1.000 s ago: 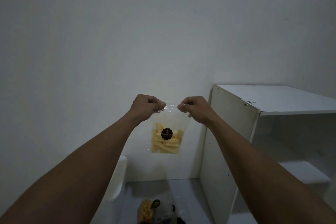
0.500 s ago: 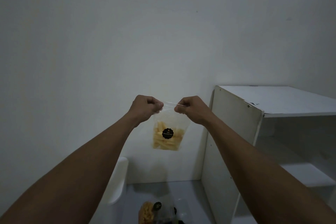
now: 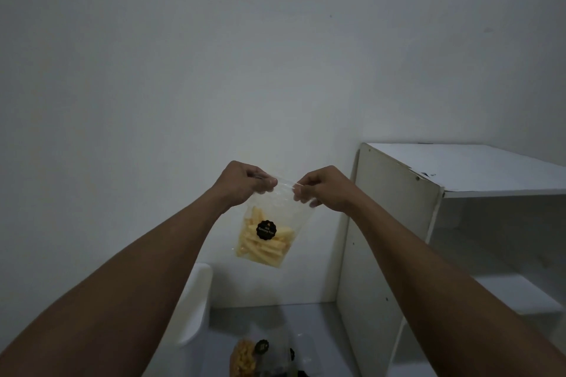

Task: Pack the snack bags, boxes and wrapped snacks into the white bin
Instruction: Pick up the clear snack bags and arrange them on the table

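Observation:
A clear snack bag (image 3: pixel 266 234) of pale yellow sticks with a round black label hangs in mid-air in front of the wall. My left hand (image 3: pixel 242 184) pinches its top left corner and my right hand (image 3: pixel 324 188) pinches its top right corner. The bag tilts slightly, lower on the right. Below, at the frame's bottom edge, more clear snack bags (image 3: pixel 260 355) with black labels lie on the grey surface. A white curved rim, possibly the bin (image 3: pixel 196 300), shows beside my left forearm, mostly hidden.
A white shelf unit (image 3: pixel 398 239) with open compartments stands at the right against the plain white wall. The grey surface (image 3: pixel 309 318) runs between the shelf unit and the white curved rim.
The bag has tilted and dropped a little between my hands; both hands keep their pinch on its top edge, a bit further apart than half a second ago.

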